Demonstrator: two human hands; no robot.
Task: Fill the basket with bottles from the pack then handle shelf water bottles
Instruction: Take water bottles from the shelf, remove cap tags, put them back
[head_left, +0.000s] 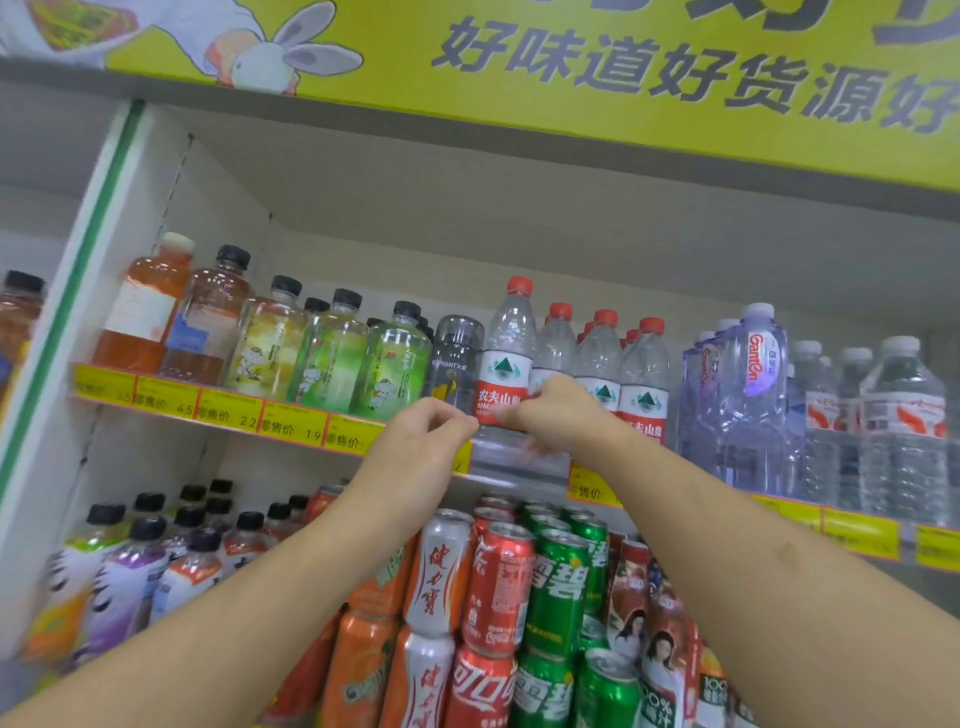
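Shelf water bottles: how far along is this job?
No basket or pack shows, so that part can't be judged. A row of red-capped water bottles already stands on the shelf. In hand: the left hand and right hand reach the front bottle at the shelf edge. What's left is unclear.

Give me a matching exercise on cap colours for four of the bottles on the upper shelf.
Things:
1. orange drink bottle at far left
2. green drink bottle
3. red-label water bottle
4. Ganten bottle

Cap colours:
A. red
B. pale blue-white
C. black
D. white

Pairs: 1-D, 2-C, 3-A, 4-B
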